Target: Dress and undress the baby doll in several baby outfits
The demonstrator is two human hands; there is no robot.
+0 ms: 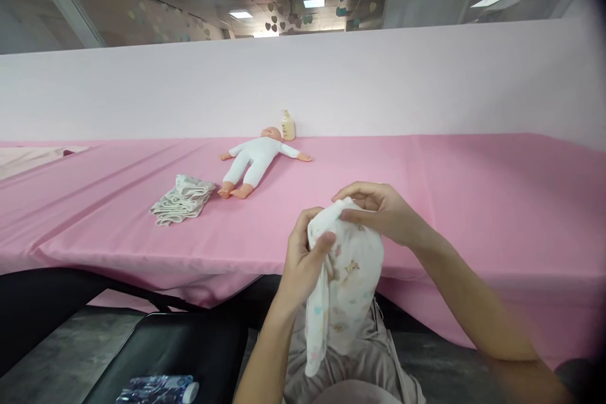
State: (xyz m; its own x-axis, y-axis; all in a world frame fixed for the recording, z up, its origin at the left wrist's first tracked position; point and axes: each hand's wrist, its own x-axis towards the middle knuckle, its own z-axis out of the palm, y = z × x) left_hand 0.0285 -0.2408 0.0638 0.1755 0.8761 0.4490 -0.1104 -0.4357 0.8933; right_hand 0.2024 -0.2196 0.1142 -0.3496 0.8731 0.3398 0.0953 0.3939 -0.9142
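Observation:
A white baby cloth [353, 271] with small coloured prints hangs between my hands, above my lap and in front of the table's edge. My left hand [305, 252] grips its upper left side, the thumb pressed on the front. At the top edge, my right hand [379, 208] pinches the fabric between thumb and fingers. Part of the cloth drops in a narrow strip on the left. Farther back on the table, a baby doll [258, 158] in a white suit lies on its back. Left of its feet sits a pile of folded cloths [184, 200].
A pink tablecloth [473, 202] covers the long table against a white wall [360, 82]. Behind the doll's head stands a pump bottle [288, 126]. A black chair [189, 341] at my left carries a plastic bottle [158, 389] with a white cap.

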